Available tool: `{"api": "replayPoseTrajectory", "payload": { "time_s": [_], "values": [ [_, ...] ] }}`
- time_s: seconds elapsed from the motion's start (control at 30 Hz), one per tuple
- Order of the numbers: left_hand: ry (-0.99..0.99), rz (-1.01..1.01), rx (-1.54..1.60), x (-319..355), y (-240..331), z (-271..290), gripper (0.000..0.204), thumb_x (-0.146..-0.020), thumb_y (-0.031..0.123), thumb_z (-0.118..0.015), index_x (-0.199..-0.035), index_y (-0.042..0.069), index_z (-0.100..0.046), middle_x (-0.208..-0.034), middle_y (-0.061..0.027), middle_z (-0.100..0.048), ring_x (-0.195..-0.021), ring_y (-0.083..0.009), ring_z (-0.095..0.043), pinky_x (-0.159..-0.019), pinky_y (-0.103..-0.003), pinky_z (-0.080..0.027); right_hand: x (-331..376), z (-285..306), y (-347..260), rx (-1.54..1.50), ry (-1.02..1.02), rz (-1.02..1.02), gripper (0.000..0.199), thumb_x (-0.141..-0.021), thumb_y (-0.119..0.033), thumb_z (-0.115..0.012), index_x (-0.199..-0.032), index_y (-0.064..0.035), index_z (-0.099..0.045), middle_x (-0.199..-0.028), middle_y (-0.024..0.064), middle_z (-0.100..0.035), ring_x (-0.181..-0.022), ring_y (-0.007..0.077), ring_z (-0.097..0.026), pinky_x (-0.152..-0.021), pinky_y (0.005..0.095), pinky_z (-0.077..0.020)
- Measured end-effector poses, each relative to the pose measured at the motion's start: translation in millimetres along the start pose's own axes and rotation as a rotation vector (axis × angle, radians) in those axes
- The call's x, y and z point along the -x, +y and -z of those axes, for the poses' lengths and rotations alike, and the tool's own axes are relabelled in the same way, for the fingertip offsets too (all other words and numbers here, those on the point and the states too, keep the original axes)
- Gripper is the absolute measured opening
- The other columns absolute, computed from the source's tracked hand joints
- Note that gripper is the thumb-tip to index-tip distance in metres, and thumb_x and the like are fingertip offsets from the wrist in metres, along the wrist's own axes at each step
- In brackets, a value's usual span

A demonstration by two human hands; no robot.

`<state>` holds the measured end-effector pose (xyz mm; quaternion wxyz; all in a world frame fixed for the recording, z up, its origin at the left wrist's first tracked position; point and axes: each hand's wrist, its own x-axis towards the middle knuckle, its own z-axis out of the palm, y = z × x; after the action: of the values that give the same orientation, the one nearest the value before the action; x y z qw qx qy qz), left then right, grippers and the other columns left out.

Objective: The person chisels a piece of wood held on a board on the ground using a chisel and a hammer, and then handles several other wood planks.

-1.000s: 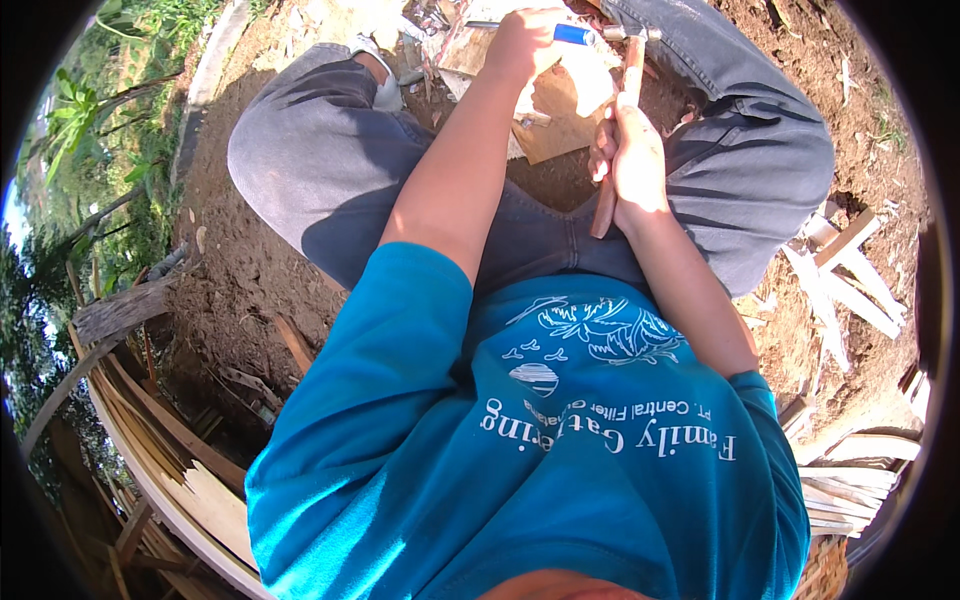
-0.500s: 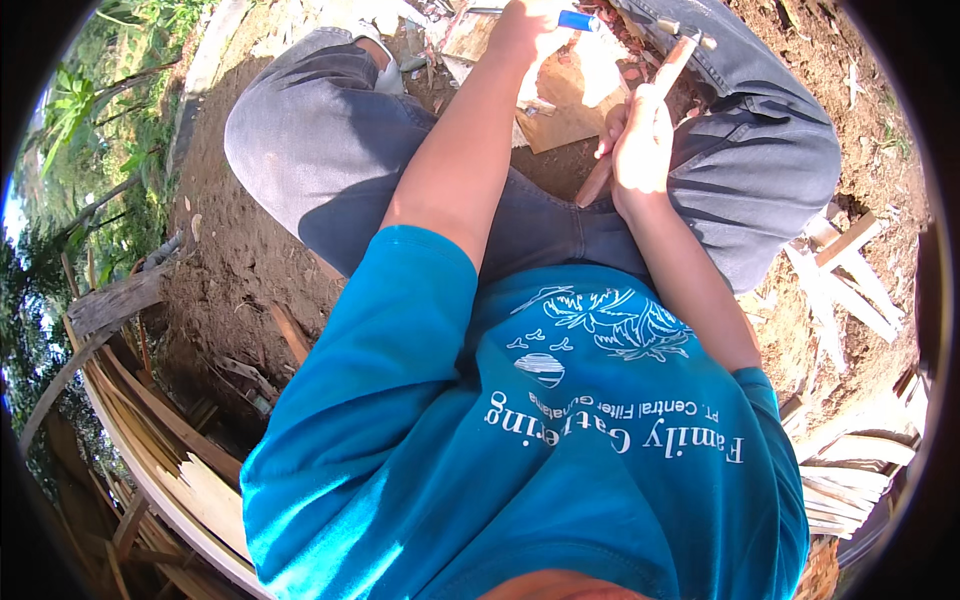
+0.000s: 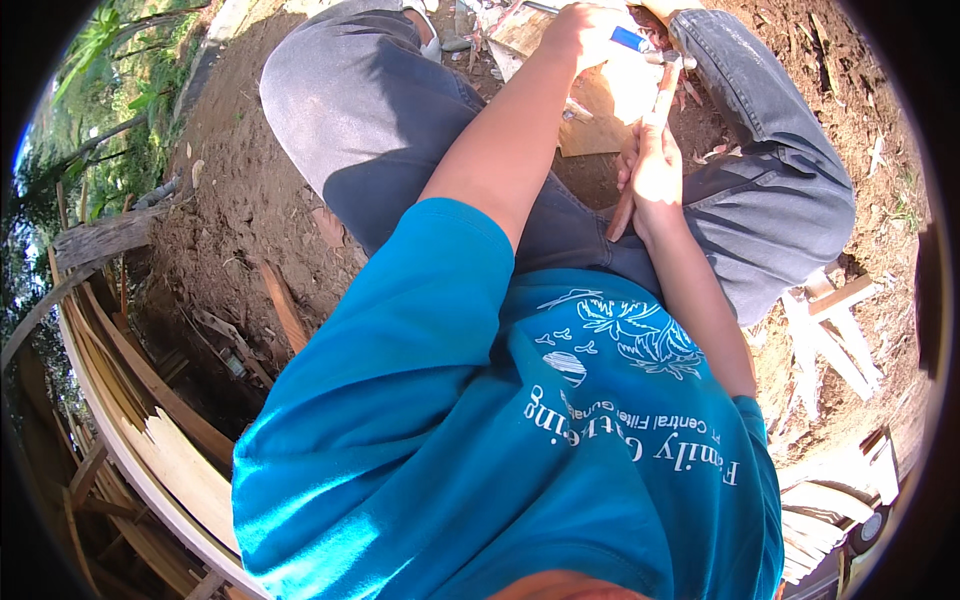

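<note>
Wooden hammer (image 3: 655,120) handle half-hidden in right hand (image 3: 655,175)

Outdoors, strong sunlight; bare brown dirt ground (image 3: 250,200); stacked wooden planks (image 3: 150,440) at left; green foliage (image 3: 110,60) beyond; pale wood scraps (image 3: 830,340) at right.

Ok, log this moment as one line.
left hand: holds blue-handled tool on wood board | right hand: grips hammer handle | person seated on dirt

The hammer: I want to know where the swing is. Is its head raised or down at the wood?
Down: the hammer head sits low at the wooden board, handle gripped in the right hand; actual contact cannot be told.
</note>
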<state>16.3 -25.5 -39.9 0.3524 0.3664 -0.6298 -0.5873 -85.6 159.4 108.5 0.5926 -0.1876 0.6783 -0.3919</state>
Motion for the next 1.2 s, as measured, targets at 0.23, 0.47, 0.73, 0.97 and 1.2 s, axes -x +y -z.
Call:
{"api": "replayPoseTrajectory", "payload": {
  "time_s": [0.23, 0.47, 0.73, 0.97, 1.2],
  "values": [
    [0.066, 0.404, 0.682, -4, -4, -15, 0.018, -0.094, 0.016, -0.058, -0.1, 0.005, -0.07, -0.092, -0.0084, -0.069, -0.087, -0.0212, -0.066, -0.079, -0.037, -0.053, -5, -1, 6, -0.012, 0.047, 0.045, 0.032, -0.109, -0.04, -0.045, -0.096, -0.0114, -0.047, -0.064, -0.0019, -0.041, -0.051, 0.0103, -0.043, -0.046, 0.0247, -0.0374],
    [0.213, 0.146, 0.226, -18, -82, -6, 0.017, -0.093, 0.016, -0.058, -0.097, 0.004, -0.069, -0.088, -0.0096, -0.069, -0.084, -0.0228, -0.066, -0.076, -0.035, -0.054, -4, 0, -1, 0.041, -0.064, -0.019, 0.029, -0.109, -0.037, -0.045, -0.096, -0.0109, -0.049, -0.065, -0.0011, -0.043, -0.053, 0.0103, -0.044, -0.05, 0.0248, -0.0415],
    [0.613, 0.204, -0.272, -42, -19, 54, 0.018, -0.089, 0.021, -0.064, -0.087, 0.003, -0.063, -0.076, -0.0097, -0.064, -0.065, -0.0231, -0.063, -0.06, -0.035, -0.053, -10, 9, -13, -0.169, 0.109, 0.042, 0.026, -0.109, -0.035, -0.043, -0.099, -0.011, -0.048, -0.065, -0.001, -0.042, -0.053, 0.0097, -0.039, -0.049, 0.0251, -0.0369],
    [0.82, 0.327, 0.297, -40, 10, 81, 0.02, -0.09, 0.02, -0.064, -0.081, 0.003, -0.059, -0.071, -0.0061, -0.062, -0.052, -0.0175, -0.057, -0.045, -0.037, -0.043, -1, 8, -15, -0.187, 0.034, -0.052, 0.024, -0.107, -0.034, -0.045, -0.101, -0.0114, -0.05, -0.067, -0.0011, -0.044, -0.052, 0.0102, -0.041, -0.049, 0.0252, -0.0392],
    [0.15, 0.136, -0.332, -26, -26, -18, 0.013, -0.087, 0.012, -0.067, -0.095, 0.002, -0.067, -0.083, -0.0066, -0.067, -0.078, -0.0192, -0.064, -0.071, -0.035, -0.052, 2, 10, -18, -0.3, 0.116, 0.045, 0.025, -0.107, -0.037, -0.047, -0.101, -0.0131, -0.049, -0.067, -0.0013, -0.043, -0.052, 0.0113, -0.041, -0.05, 0.027, -0.0375]
  ]
}}
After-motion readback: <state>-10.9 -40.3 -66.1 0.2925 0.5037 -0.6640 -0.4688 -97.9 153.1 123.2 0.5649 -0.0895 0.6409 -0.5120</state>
